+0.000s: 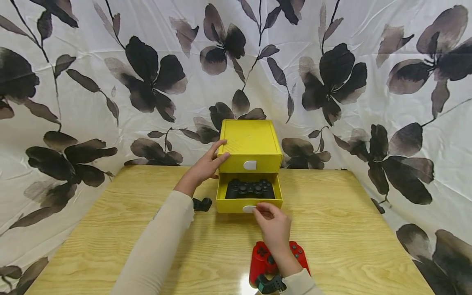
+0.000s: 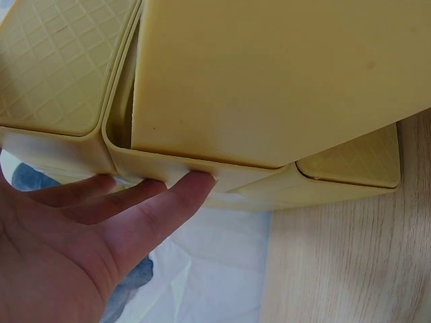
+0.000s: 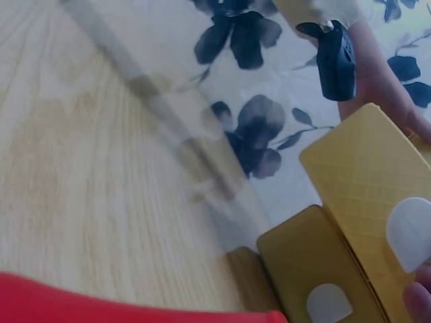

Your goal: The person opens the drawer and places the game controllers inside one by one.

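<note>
A yellow drawer unit [image 1: 250, 137] stands at the table's back edge. Its middle drawer [image 1: 248, 203] is pulled out, with a black game controller [image 1: 250, 189] lying inside. My right hand [image 1: 275, 229] pinches the white tab [image 1: 249, 209] on that drawer's front. My left hand [image 1: 203, 167] rests against the unit's left side, thumb near the upper front corner. In the left wrist view, its extended fingers [image 2: 161, 208] press along the side wall beside the pulled-out drawer. A lower drawer front [image 3: 316, 259] with its own tab shows in the right wrist view.
A red game controller [image 1: 258, 262] lies on the wooden table [image 1: 121, 229] beneath my right wrist, partly covered by it. Behind the unit hangs a white floral cloth [image 1: 177, 82]. Dark camera straps sit on both wrists.
</note>
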The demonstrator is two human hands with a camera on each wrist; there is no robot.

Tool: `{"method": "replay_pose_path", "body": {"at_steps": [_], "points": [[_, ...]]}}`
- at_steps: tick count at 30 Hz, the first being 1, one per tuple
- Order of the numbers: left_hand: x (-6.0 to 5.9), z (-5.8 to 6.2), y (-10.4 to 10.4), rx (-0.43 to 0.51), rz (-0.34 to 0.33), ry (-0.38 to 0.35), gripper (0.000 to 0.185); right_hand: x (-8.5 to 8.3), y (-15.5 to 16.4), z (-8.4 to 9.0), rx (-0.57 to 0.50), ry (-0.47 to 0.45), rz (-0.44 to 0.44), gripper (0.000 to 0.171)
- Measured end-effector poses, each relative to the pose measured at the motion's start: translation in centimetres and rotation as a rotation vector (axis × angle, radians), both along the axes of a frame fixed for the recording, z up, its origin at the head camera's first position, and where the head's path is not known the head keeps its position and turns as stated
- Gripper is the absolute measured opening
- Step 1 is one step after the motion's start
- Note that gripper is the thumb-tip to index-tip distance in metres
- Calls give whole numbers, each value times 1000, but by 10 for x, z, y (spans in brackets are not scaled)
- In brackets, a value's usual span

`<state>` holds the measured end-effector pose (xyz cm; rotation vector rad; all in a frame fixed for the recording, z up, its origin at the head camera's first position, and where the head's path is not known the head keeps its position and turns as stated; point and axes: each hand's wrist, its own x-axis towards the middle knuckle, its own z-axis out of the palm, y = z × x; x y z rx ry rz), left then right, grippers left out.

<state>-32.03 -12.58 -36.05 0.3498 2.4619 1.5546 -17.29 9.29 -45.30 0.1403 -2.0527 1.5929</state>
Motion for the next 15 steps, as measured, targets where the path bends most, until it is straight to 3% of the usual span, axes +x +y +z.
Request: {"method": "replay_pose_path", "body": {"at_steps": [6, 15], "points": [[1, -1, 0, -8, 9, 8, 63, 0, -5, -3, -64, -32, -4, 16], [0, 0, -1, -8, 9, 3, 64, -2, -10, -5, -72, -41, -60, 13]]}}
